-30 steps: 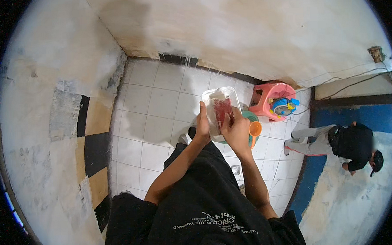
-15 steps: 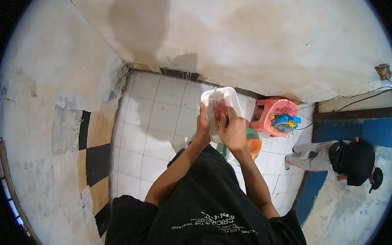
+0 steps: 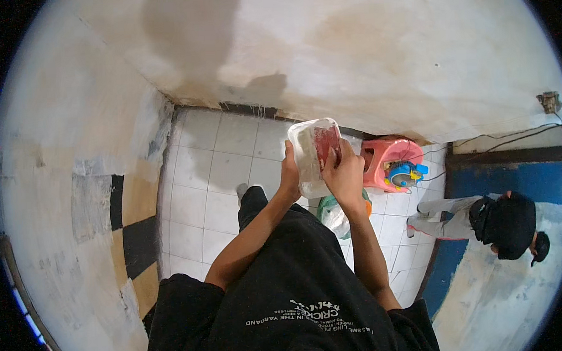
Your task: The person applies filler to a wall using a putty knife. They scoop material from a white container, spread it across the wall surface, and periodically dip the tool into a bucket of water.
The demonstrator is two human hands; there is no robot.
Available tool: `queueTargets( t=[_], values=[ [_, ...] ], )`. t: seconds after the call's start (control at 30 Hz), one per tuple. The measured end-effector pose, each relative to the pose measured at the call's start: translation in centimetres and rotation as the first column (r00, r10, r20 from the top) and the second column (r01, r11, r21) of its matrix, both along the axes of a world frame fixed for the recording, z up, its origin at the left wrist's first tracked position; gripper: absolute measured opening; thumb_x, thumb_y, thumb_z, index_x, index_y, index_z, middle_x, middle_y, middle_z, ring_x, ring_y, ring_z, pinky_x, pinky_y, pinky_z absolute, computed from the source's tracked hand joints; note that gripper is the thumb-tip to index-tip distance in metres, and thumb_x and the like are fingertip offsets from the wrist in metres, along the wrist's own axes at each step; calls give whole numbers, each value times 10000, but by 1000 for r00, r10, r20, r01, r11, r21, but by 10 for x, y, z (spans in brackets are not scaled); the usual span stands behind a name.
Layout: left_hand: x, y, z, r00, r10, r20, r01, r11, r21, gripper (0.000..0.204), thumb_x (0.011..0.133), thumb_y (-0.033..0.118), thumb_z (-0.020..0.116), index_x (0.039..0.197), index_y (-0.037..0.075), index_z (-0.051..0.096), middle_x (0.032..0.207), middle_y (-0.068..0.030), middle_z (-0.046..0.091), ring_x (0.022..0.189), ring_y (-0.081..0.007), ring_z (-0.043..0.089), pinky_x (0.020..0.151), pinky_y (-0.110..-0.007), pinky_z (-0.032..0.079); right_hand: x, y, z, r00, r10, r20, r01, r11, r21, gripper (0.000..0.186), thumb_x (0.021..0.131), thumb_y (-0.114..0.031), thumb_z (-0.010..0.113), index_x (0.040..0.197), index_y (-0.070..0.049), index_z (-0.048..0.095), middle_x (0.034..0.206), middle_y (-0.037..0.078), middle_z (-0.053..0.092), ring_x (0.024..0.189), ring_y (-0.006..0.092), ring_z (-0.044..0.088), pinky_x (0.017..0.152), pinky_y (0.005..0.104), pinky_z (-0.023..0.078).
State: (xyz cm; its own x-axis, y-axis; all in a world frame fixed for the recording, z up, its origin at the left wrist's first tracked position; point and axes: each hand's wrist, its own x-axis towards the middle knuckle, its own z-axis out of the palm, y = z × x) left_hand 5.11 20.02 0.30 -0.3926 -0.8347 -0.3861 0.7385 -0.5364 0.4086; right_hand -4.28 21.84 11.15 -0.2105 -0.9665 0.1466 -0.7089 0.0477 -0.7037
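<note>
A white rectangular plastic tray (image 3: pixel 305 150) is up in front of me, above the floor, with pale smears inside. My left hand (image 3: pixel 290 176) is closed on its left side, thumb along the rim. My right hand (image 3: pixel 346 180) grips a flat red putty spreader (image 3: pixel 327 142), its face streaked with whitish paste. The spreader lies over the right part of the tray, fingers pressed on its near end. I cannot tell how much paste is under it.
A pink plastic stool (image 3: pixel 384 161) holding a blue round device (image 3: pixel 403 174) stands by the wall on the right. Near my legs are a green tub (image 3: pixel 327 205) and a partly hidden orange container (image 3: pixel 368 207). Another person (image 3: pixel 506 225) stands at the far right. Cables run along the wall.
The putty spreader has shifted from the tray's middle to its right side and tilted. My left foot has come into view, and the orange container is now mostly behind my right forearm.
</note>
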Motion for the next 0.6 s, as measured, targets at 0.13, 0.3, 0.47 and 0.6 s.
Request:
queueTargets(
  t=[0.13,0.3,0.47,0.6],
  values=[
    [12,-15,-2,993,-117,-8,116,992,-52,732,903,621,154,1314,63,388,1221,-119,515,1132,-243,503,976,-376,394,15,-7,-13,999,-42,-33,43,999,14,129,802,-63,545,881,38,556,662,252,585,617,412,602,518,409,475],
    [31,-35,-2,987,-154,45,157,985,-69,729,902,624,179,1300,55,401,1206,-112,521,1101,-234,516,976,-370,389,37,-10,0,998,-59,30,60,998,-29,123,802,-45,534,895,35,548,621,251,566,597,407,597,511,421,468],
    [50,-46,-3,983,-156,-93,141,979,-148,700,912,604,212,1292,51,413,1204,-101,526,1111,-225,508,986,-366,377,68,-24,-6,988,-119,-100,121,992,20,100,795,-34,543,871,31,541,605,247,553,576,407,585,487,412,459],
    [68,-53,-2,984,-158,-83,152,985,-78,696,912,603,218,1293,54,415,1223,-97,516,1117,-230,504,993,-366,371,84,-27,12,990,-137,-22,137,991,4,85,798,-39,540,850,27,540,596,241,549,575,415,578,487,425,453]
  ],
)
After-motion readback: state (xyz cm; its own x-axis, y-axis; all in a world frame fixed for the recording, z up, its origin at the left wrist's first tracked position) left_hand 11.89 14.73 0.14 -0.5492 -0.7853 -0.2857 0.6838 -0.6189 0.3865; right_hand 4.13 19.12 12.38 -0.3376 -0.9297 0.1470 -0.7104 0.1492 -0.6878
